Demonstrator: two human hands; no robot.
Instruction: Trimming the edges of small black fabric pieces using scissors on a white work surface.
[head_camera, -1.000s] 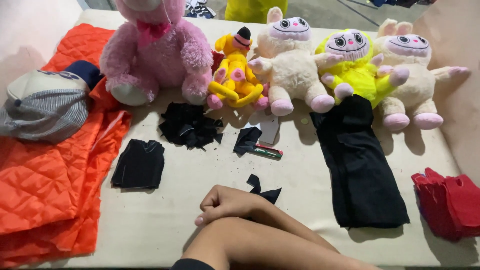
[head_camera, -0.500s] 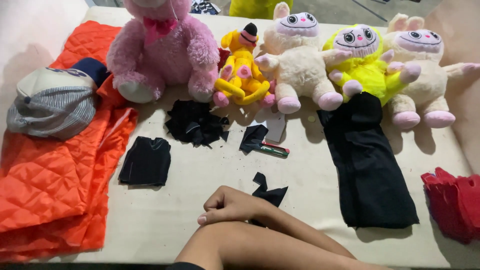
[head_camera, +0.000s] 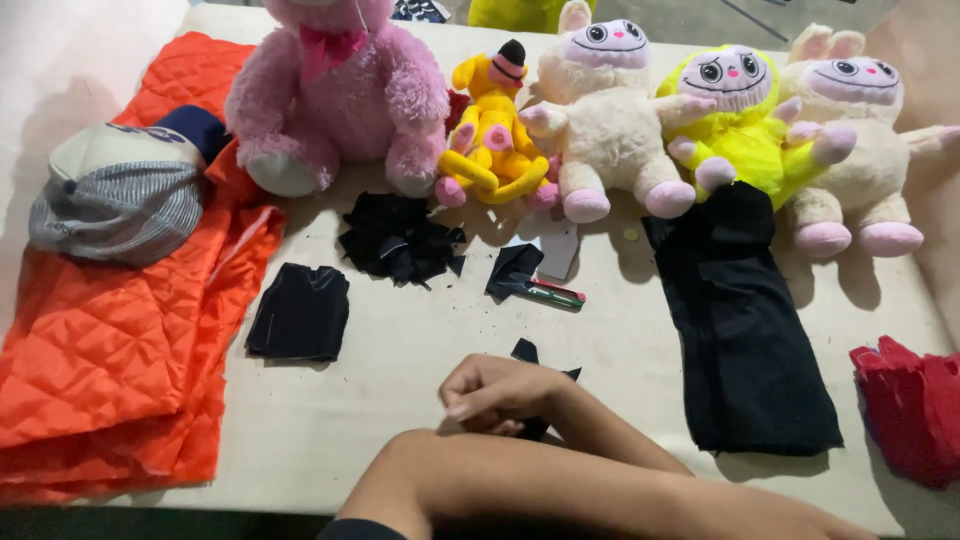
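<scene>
Toy-sewing workshop: plush toys (head_camera: 610, 110), fabric scraps (head_camera: 400, 238)

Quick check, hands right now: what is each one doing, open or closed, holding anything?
Left hand: not in view.
Right hand: fingers curled, resting on a small black fabric scrap on the table; whether it grips the scrap cannot be told.

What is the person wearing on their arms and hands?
Almost nothing. The hand is bare: no glove, ring, watch or bracelet shows. The forearm is bare too. Only a small dark edge of a sleeve peeks in at the bottom of the picture.
</scene>
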